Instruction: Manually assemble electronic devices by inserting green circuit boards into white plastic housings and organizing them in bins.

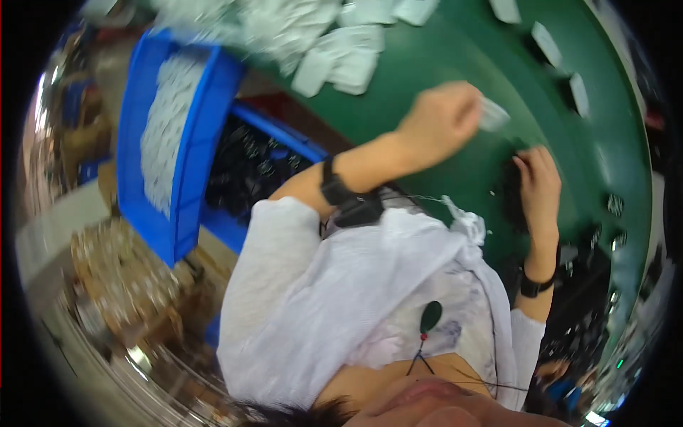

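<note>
bare green belt point(427, 64) between the hands; white packets point(341, 57) crowd its far left.

Left hand point(442, 117) in a closed grip, right hand point(538, 186) with fingers curled downward.

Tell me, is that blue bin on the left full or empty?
Fairly full. The blue bin holds a heap of small white packets that covers most of its inside; how deep the heap goes, I cannot tell.

Small clear packet point(493, 114) pinched in left hand point(441, 117), above green belt point(455, 50)
</note>
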`<act>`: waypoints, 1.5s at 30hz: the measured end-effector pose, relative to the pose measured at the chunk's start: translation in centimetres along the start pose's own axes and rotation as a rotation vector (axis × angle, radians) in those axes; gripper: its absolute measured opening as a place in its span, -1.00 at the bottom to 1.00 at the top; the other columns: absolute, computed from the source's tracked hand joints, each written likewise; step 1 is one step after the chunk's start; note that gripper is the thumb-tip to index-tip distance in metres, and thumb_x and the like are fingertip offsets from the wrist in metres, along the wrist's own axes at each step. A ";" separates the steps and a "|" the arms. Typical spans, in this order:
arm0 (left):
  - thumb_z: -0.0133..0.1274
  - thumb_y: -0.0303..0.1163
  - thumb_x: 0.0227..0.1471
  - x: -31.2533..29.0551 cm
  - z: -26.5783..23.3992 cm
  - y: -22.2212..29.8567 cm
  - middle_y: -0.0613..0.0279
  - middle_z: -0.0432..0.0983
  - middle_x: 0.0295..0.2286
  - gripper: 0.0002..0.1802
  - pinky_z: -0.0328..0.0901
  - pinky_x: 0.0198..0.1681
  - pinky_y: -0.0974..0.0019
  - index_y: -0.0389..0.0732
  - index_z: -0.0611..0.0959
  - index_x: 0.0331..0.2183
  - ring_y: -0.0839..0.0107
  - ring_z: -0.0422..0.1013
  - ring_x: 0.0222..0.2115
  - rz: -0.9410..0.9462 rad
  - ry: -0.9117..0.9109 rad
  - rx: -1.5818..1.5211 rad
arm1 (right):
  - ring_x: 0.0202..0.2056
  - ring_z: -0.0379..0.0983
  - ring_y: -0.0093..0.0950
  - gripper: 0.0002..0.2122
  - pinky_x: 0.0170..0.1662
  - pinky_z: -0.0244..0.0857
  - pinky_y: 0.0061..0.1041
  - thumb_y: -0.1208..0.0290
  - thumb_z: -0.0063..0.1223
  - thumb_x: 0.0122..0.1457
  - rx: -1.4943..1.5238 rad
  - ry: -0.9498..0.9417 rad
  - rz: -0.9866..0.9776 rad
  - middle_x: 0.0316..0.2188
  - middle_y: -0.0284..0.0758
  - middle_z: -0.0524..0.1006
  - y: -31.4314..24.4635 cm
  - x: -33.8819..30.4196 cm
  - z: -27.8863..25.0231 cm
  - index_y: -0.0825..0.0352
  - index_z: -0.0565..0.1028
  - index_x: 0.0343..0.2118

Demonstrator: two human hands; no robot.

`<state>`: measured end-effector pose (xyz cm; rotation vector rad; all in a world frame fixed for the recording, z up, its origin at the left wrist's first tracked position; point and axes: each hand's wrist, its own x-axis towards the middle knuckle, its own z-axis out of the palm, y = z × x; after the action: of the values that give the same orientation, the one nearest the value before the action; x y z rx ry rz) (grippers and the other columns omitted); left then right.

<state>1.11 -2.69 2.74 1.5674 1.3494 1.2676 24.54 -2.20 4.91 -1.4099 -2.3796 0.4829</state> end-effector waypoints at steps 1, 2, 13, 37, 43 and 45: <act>0.02 -0.47 -0.01 -0.9 0.8 -0.1 -0.02 0.49 -0.45 -0.91 0.34 -0.39 0.10 -0.26 0.54 -0.38 -0.02 0.44 -0.45 0.029 -0.011 -0.024 | -0.41 0.38 -0.22 -0.91 -0.33 0.26 -0.40 0.53 0.11 0.06 -0.006 -0.008 0.010 -0.46 -0.19 0.39 -0.1 0.0 -0.2 0.40 0.43 -0.41; 0.02 -0.46 0.00 -1.9 1.6 -0.3 -0.01 0.48 -0.46 -0.90 0.35 -0.39 0.10 -0.25 0.54 -0.37 -0.02 0.44 -0.45 0.018 -0.007 -0.071 | -0.41 0.38 -0.22 -0.91 -0.33 0.26 -0.40 0.53 0.11 0.06 0.012 -0.028 -0.036 -0.46 -0.19 0.39 0.0 0.0 -0.1 0.40 0.43 -0.41; 0.12 -0.33 0.01 -2.8 2.8 -0.5 0.17 0.47 -0.49 -0.83 0.38 -0.44 0.21 -0.16 0.58 -0.32 0.15 0.46 -0.50 0.280 -0.016 -0.068 | -0.52 0.19 -0.71 -0.87 -0.47 0.05 -0.74 0.47 0.03 0.23 0.570 0.157 0.266 -0.52 -0.49 0.35 -2.6 -0.2 0.5 0.34 0.40 -0.44; 0.04 -0.58 0.06 -2.0 -0.4 2.8 0.20 0.53 -0.43 -0.78 0.34 -0.57 0.49 -0.30 0.60 -0.18 0.53 0.44 -0.61 -0.260 -0.398 -0.285 | -0.45 0.35 -0.71 -0.92 -0.39 0.22 -0.74 0.55 0.10 0.16 0.867 0.044 0.397 -0.44 -0.43 0.47 -6.0 -0.4 0.4 0.40 0.46 -0.32; -0.03 -0.60 0.12 -2.3 0.4 2.3 0.11 0.50 -0.29 -0.67 0.41 -0.20 0.42 -0.41 0.43 -0.05 0.42 0.49 -0.33 -0.417 -0.328 -0.751 | -0.51 0.28 -0.70 -0.93 -0.46 0.14 -0.75 0.57 0.15 0.11 0.569 0.281 0.178 -0.45 -0.43 0.38 -6.5 -0.3 0.6 0.39 0.48 -0.38; -0.02 -0.58 0.12 -2.2 0.4 2.1 0.12 0.51 -0.31 -0.74 0.41 -0.20 0.42 -0.41 0.45 -0.11 0.42 0.51 -0.33 -0.448 -0.338 -0.743 | -0.53 0.25 -0.68 -0.92 -0.49 0.11 -0.74 0.57 0.18 0.08 0.482 0.365 0.122 -0.47 -0.42 0.36 -6.3 -0.3 1.0 0.37 0.49 -0.40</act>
<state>2.13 -5.28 4.13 0.8455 0.8044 0.9936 19.35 -5.43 6.78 -1.2887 -1.7490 0.7055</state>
